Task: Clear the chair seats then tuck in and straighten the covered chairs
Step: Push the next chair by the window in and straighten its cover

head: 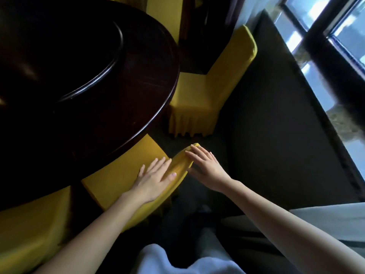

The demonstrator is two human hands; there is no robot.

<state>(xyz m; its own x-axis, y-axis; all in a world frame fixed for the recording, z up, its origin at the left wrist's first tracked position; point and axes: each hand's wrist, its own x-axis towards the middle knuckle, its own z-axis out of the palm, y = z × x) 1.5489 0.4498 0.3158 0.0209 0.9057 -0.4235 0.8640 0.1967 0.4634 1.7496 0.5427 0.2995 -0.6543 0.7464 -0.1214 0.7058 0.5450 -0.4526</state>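
A chair in a yellow cover [118, 180] stands just below me, its seat pushed partly under the dark round table [94, 80]. My left hand [156, 178] lies flat on the front face of its backrest, fingers spread. My right hand [205, 165] rests open on the top edge and outer side of the same backrest, fingers extended, not gripping. A second yellow-covered chair [207, 89] stands farther along the table's edge, its seat bare and partly under the table. A third yellow chair [29, 230] shows at the lower left.
Dark carpet [266, 135] fills the space between the chairs and a large window [335, 46] on the right. A raised turntable ring [110, 62] sits on the table. My light clothing [177, 260] shows at the bottom edge.
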